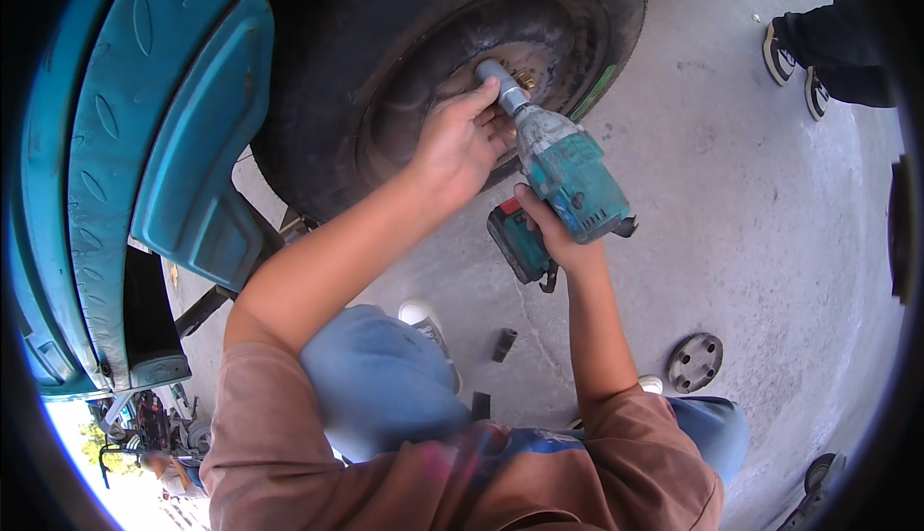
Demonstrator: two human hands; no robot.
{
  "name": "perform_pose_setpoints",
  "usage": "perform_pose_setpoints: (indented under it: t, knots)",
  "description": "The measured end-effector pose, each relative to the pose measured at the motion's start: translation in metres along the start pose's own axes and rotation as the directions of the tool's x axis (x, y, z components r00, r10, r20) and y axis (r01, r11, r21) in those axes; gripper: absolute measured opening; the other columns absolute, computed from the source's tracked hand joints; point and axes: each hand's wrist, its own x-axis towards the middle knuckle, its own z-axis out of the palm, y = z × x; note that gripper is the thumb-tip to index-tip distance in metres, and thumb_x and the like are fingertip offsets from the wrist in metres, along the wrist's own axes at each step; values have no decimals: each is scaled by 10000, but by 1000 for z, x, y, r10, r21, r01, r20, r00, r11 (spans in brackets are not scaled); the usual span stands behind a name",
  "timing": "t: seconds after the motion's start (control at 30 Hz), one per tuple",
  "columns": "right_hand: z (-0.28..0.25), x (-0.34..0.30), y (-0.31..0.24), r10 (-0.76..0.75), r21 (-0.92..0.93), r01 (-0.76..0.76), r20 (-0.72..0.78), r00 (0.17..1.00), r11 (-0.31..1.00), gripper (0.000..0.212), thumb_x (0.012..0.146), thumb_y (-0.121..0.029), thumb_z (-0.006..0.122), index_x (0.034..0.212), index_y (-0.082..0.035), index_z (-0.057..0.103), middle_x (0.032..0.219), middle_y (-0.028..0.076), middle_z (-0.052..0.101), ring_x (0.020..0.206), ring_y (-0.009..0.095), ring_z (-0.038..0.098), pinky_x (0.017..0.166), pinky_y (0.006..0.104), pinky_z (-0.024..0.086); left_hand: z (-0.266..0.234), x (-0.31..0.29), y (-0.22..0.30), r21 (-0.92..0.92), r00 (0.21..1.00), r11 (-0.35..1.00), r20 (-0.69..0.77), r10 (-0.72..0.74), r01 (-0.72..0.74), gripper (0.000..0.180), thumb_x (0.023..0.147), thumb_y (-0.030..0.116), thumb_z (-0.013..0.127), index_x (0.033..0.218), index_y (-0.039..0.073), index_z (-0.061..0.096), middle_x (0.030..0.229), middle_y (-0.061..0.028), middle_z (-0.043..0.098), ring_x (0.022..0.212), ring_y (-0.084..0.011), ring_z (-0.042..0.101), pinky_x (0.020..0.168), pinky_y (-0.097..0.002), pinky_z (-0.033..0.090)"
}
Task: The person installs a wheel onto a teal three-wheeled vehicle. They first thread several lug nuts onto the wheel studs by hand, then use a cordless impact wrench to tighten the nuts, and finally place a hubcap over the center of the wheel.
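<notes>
My right hand (560, 228) grips the handle of a teal and grey cordless impact wrench (579, 177), its battery pack hanging below the fist. A long grey socket (495, 77) on the tool's nose points at the hub of a dark wheel (423, 88) and seems to touch it. Around that socket my left hand (462, 141) curls, thumb along its side and fingers partly hidden behind. Brass-coloured nuts or studs (525, 80) show on the hub beside the socket. A black tyre (318, 98) surrounds the wheel.
A teal vehicle body panel (207, 146) stands close at the left. On the concrete floor lie a round metal disc with holes (695, 362) and a short dark cylinder (503, 344). Another person's legs and sneakers (810, 64) are at the far right.
</notes>
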Motion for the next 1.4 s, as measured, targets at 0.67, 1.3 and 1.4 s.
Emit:
perform_pose_setpoints:
  t: [0.67,1.3,1.4]
  knots:
    - [10,-1,19,35,126,-28,-49,998,992,164,840,-82,710,993,-42,664,844,45,645,737,156,594,684,307,466,-255,-73,-70,277,863,892,-463,-202,358,450,796,-118,679,1221,-25,564,1197,-126,625,1066,-243,632,980,-353,511]
    - [3,0,39,-83,-96,77,-54,995,992,235,833,-124,726,1064,-86,705,1010,83,711,931,248,668,821,377,509,-213,-67,-58,312,910,947,-410,67,71,563,782,-200,644,1282,27,521,1306,-98,558,1202,-273,560,1083,-441,467]
    - [5,0,38,-71,-42,68,-79,994,997,236,828,-122,731,1059,-85,706,1002,81,714,912,237,674,809,365,514,-215,-68,-59,294,912,954,-406,67,61,552,785,-201,639,1276,25,527,1315,-99,551,1205,-272,557,1082,-439,466]
